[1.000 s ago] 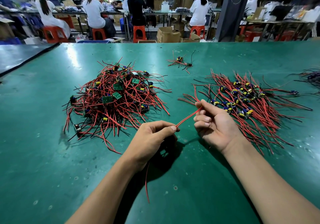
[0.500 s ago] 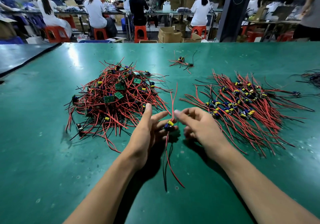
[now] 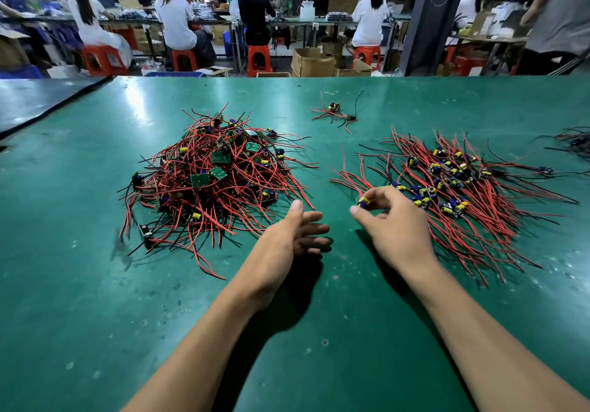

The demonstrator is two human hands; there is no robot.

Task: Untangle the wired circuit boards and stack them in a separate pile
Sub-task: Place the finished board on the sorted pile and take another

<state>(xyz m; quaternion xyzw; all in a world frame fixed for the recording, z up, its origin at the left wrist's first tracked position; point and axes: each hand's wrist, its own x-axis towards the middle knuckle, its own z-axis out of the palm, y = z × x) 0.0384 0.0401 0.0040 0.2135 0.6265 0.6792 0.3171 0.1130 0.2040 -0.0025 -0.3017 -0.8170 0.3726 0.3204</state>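
Pinching in right grip (image 3: 396, 225) small yellow-capped circuit board (image 3: 363, 201), left grip (image 3: 289, 236) loose, empty; dropped carelessly, could tangle into sorted red-wired pile (image 3: 472, 194).

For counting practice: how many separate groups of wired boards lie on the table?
4: tangled heap left; sorted spread right; small cluster far centre; dark cluster, right edge, cropped. Others possibly offscreen.

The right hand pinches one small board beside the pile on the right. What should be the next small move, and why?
Probably set the board down on the spread pile and loosen the grip. The right hand pinches it at that pile's near-left edge, while the left hand is open and empty beside the tangled heap.
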